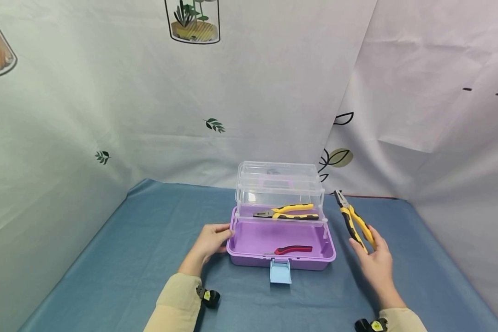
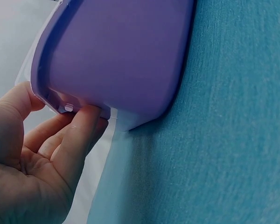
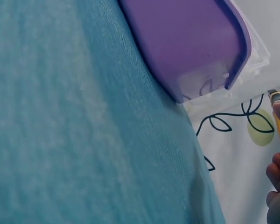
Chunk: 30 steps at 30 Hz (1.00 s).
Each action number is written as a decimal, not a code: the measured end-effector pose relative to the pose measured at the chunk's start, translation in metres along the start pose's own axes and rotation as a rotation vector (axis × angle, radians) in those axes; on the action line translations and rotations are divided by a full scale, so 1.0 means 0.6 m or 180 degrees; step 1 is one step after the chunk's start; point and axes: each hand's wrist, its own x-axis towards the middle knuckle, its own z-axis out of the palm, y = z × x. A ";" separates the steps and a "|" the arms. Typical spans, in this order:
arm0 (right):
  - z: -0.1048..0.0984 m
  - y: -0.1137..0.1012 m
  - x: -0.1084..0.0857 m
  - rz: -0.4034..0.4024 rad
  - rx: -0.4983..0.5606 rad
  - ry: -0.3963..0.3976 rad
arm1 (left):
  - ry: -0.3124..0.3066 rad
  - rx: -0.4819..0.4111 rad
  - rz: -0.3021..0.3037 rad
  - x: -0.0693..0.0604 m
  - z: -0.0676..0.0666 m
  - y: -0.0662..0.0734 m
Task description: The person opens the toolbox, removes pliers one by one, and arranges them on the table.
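Note:
A purple toolbox (image 1: 253,237) with a raised clear lid and tray stands on the blue cloth. At its left end my left hand (image 1: 209,240) grips the rim; in the left wrist view the thumb and fingers (image 2: 79,135) pinch the box's edge. My right hand (image 1: 375,263) holds yellow-and-black pliers (image 1: 350,219) by the handles, jaws pointing up, to the right of the box. Another pair of yellow-and-black pliers (image 1: 292,216) lies in the clear tray. A small red-and-black-handled tool (image 1: 293,249) lies in the box's bottom, its tip hard to make out.
A light blue latch (image 1: 280,272) hangs down at the box's front. Blue cloth (image 1: 162,221) covers the table. White printed fabric (image 1: 274,92) rises behind and along both sides. Each wrist wears a black strap with a camera.

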 end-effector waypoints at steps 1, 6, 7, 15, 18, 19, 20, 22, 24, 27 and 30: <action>0.000 0.001 0.000 0.0006 -0.0009 0.0004 | 0.0001 -0.0001 -0.0001 0.000 0.000 0.000; -0.004 0.005 0.002 0.0036 -0.0079 0.0010 | 0.0007 0.0002 -0.0018 0.000 0.000 0.000; -0.004 0.006 0.002 0.0041 -0.0090 0.0012 | 0.0010 0.0005 -0.0019 -0.001 0.000 0.000; -0.008 0.014 0.002 0.0075 -0.0153 0.0036 | 0.0015 0.0000 0.0002 -0.001 0.000 0.001; -0.009 0.016 0.003 0.0126 -0.0183 0.0011 | 0.0018 -0.0001 -0.0001 -0.001 0.000 0.001; -0.010 0.016 0.003 0.0139 -0.0209 0.0010 | 0.0018 0.0002 -0.0003 -0.001 0.000 0.001; -0.011 0.016 0.003 0.0150 -0.0215 -0.0002 | 0.0018 0.0006 -0.0008 -0.001 0.000 0.001; -0.012 0.015 0.003 0.0157 -0.0250 -0.0014 | 0.0012 0.0007 -0.0012 -0.001 0.000 0.001; -0.013 0.015 0.004 0.0143 -0.0292 -0.0017 | 0.0003 0.0009 -0.0008 -0.001 -0.001 0.001; -0.014 0.017 0.005 0.0133 -0.0359 -0.0026 | -0.0003 -0.0004 0.0005 0.000 -0.001 0.000; -0.017 0.019 0.006 0.0144 -0.0436 -0.0058 | 0.0012 -0.0012 0.0008 0.000 -0.001 0.000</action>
